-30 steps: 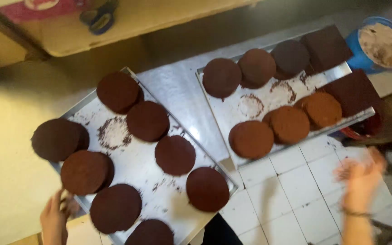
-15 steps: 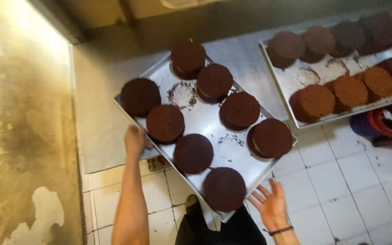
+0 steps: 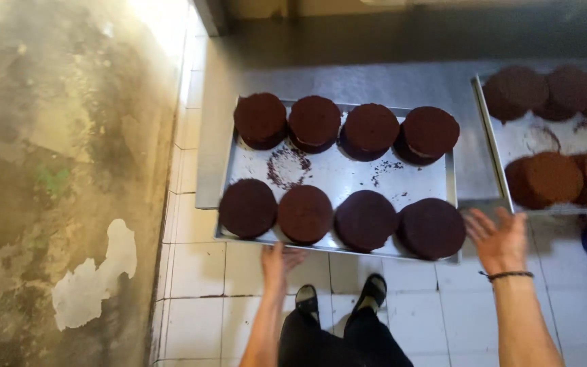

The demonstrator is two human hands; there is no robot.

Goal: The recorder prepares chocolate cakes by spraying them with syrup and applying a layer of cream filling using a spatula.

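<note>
White floor tiles (image 3: 409, 319) are filling the lower frame, with a stained wall (image 3: 56, 183) at left and a steel counter (image 3: 375, 81) across the top. At centre, a rectangular metal tray (image 3: 338, 173) is lying on the counter, its near edge overhanging the floor. It is carrying eight round, dark brown cakes in two rows of four, with crumb marks showing on its bare middle. One cake (image 3: 261, 119) is sitting at the upper left of the tray.

The left hand (image 3: 276, 261) is touching the tray's near edge from below; whether it is gripping cannot be told. The right hand (image 3: 501, 241), wearing a dark wristband, is spread open just beside the tray's lower right corner, holding nothing.

At right, a second tray (image 3: 494, 136), partly cut off, is holding lighter brown cakes; five are showing.
</note>
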